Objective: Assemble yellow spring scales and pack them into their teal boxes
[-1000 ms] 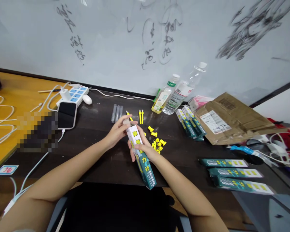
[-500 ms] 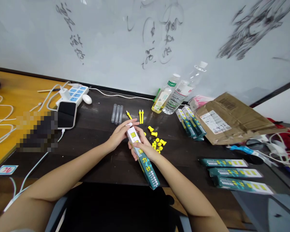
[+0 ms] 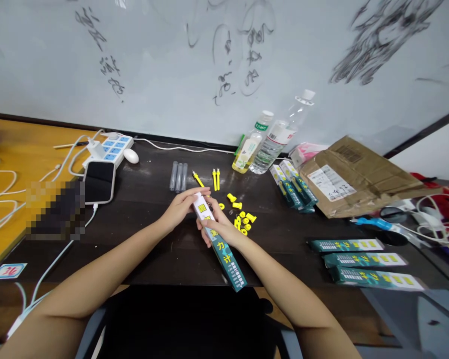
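—Where do we stand?
—Dead centre, with the long teal-and-white cardboard box (image 3: 224, 249) in front of us. Our right hand (image 3: 225, 228) grips it round the middle, thumb across the printed face; the fingers of our left hand (image 3: 178, 210) touch its upper end, and whether they pinch it we can't tell.
—Is that one done?
—Nearly, we judge: no flap seems to stand up, though our fingers cover part of that end.
—How does it look?
—Slim and straight-edged, white towards eleven o'clock, teal towards five, with yellow characters down the face and small print near the lower end.
—And beyond it?
—At three o'clock we have three matching teal-and-white boxes (image 3: 364, 260), apparently finished. Between one and two lie small yellow plastic pieces (image 3: 250, 218), loose; about twelve, slim yellow plastic rods (image 3: 218, 179); at eleven, three clear plastic tubes (image 3: 178, 177). Those look like the part left to us, being unjoined and unboxed. Farther, at two, two more such boxes (image 3: 302, 187) lie beside creased brown packaging (image 3: 362, 182).
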Motion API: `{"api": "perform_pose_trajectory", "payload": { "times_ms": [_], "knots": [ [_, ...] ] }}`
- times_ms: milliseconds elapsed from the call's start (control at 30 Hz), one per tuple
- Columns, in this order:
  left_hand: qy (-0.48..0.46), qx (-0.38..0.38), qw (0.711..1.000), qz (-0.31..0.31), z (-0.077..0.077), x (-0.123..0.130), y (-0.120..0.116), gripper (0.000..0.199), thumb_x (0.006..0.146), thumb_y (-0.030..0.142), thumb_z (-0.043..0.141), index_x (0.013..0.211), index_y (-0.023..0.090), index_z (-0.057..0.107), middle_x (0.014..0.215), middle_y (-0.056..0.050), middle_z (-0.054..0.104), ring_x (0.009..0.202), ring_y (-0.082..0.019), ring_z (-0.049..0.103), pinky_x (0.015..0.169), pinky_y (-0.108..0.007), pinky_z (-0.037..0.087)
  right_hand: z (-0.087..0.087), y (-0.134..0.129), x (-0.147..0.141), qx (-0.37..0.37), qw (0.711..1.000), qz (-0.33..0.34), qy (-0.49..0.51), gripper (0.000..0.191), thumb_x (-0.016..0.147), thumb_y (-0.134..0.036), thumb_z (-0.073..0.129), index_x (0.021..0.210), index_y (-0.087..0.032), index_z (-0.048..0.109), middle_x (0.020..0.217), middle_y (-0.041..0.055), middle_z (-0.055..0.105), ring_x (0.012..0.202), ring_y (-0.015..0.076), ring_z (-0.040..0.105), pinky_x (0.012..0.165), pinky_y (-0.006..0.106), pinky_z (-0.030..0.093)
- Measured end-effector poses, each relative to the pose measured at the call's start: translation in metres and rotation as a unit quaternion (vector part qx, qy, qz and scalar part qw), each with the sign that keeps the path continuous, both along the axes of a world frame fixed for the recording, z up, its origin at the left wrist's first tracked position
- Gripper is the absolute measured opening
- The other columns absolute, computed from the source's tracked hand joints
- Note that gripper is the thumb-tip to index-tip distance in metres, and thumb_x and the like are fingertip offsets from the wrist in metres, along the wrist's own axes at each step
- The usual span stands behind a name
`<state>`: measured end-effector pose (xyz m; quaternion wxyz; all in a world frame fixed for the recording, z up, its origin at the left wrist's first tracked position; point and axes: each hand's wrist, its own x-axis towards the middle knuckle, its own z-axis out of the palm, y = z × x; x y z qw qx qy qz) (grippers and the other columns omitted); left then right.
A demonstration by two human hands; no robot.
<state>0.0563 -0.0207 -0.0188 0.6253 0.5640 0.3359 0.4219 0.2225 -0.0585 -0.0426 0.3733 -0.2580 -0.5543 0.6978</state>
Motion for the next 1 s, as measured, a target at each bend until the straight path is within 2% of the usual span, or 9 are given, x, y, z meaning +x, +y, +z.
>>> {"api": "perform_pose_trajectory", "payload": {
  "times_ms": [133, 233, 333, 500, 667, 767, 867, 1000],
  "knots": [
    [-0.006, -0.047, 0.999, 0.027, 0.001, 0.001, 0.000, 0.041, 0.081, 0.029, 0.052, 0.118, 0.017, 0.065, 0.123, -0.012, 0.064, 0.106, -0.024, 0.062, 0.081, -0.031, 0.050, -0.002, 0.001, -0.002, -0.002, 1.000, -0.001, -0.007, 0.061, 0.084, -0.024, 0.058, 0.131, -0.033, 0.019, 0.076, -0.0080, 0.056, 0.040, 0.0087, 0.057, 0.033, 0.021, 0.049],
    [-0.008, -0.034, 0.999, 0.032, -0.001, 0.002, -0.003, 0.040, 0.081, 0.029, 0.052, 0.116, 0.016, 0.067, 0.121, -0.011, 0.065, 0.102, -0.024, 0.063, 0.082, -0.033, 0.050, -0.001, 0.001, -0.002, -0.003, 1.000, -0.004, -0.005, 0.061, 0.084, -0.024, 0.058, 0.130, -0.033, 0.020, 0.075, -0.0082, 0.056, 0.039, 0.0089, 0.056, 0.033, 0.021, 0.049],
    [-0.024, -0.014, 1.000, 0.012, -0.005, 0.004, -0.004, 0.041, 0.083, 0.032, 0.050, 0.115, 0.014, 0.068, 0.118, -0.011, 0.067, 0.099, -0.024, 0.064, 0.087, -0.035, 0.049, 0.000, 0.001, -0.002, -0.005, 1.000, -0.005, 0.001, 0.060, 0.084, -0.024, 0.058, 0.130, -0.033, 0.021, 0.075, -0.0082, 0.057, 0.039, 0.0093, 0.056, 0.032, 0.021, 0.048],
    [-0.053, -0.006, 0.997, -0.047, -0.011, 0.007, -0.004, 0.050, 0.086, 0.033, 0.050, 0.132, 0.015, 0.055, 0.113, -0.011, 0.068, 0.103, -0.024, 0.062, 0.087, -0.034, 0.049, -0.002, 0.002, 0.001, -0.011, 1.000, -0.011, 0.011, 0.056, 0.084, -0.024, 0.055, 0.128, -0.031, 0.022, 0.075, -0.0079, 0.057, 0.038, 0.0098, 0.057, 0.032, 0.021, 0.048],
    [-0.021, -0.003, 0.999, -0.027, -0.012, 0.009, -0.006, 0.050, 0.084, 0.033, 0.057, 0.132, 0.020, 0.055, 0.119, -0.011, 0.065, 0.097, -0.022, 0.065, 0.077, -0.031, 0.053, -0.003, 0.004, 0.001, -0.037, 0.999, -0.026, 0.011, 0.062, 0.083, -0.026, 0.058, 0.132, -0.032, 0.020, 0.076, -0.0067, 0.060, 0.043, 0.0119, 0.060, 0.036, 0.024, 0.052],
    [-0.040, -0.012, 0.999, 0.030, -0.012, 0.006, 0.001, 0.046, 0.083, 0.031, 0.058, 0.127, 0.021, 0.057, 0.129, -0.011, 0.058, 0.096, -0.022, 0.066, 0.075, -0.031, 0.055, -0.002, 0.005, 0.004, -0.070, 0.997, -0.031, -0.001, 0.068, 0.083, -0.030, 0.058, 0.136, -0.034, 0.016, 0.083, -0.0032, 0.064, 0.052, 0.0151, 0.066, 0.043, 0.029, 0.056],
    [-0.073, -0.003, 0.988, 0.139, -0.012, -0.004, 0.017, 0.043, 0.082, 0.028, 0.058, 0.125, 0.023, 0.058, 0.135, -0.010, 0.054, 0.097, -0.022, 0.067, 0.080, -0.035, 0.055, 0.001, 0.007, 0.008, -0.102, 0.994, -0.022, -0.014, 0.068, 0.085, -0.035, 0.057, 0.138, -0.034, 0.015, 0.089, 0.0005, 0.067, 0.058, 0.0169, 0.068, 0.046, 0.032, 0.058],
    [-0.109, -0.004, 0.957, 0.268, -0.008, -0.023, 0.040, 0.040, 0.083, 0.025, 0.056, 0.123, 0.022, 0.057, 0.133, -0.011, 0.055, 0.095, -0.021, 0.068, 0.079, -0.033, 0.057, 0.005, 0.008, 0.012, -0.122, 0.992, 0.015, -0.019, 0.054, 0.089, -0.047, 0.049, 0.135, -0.031, 0.025, 0.101, 0.0066, 0.067, 0.064, 0.0181, 0.069, 0.047, 0.033, 0.058]
  ]
}}
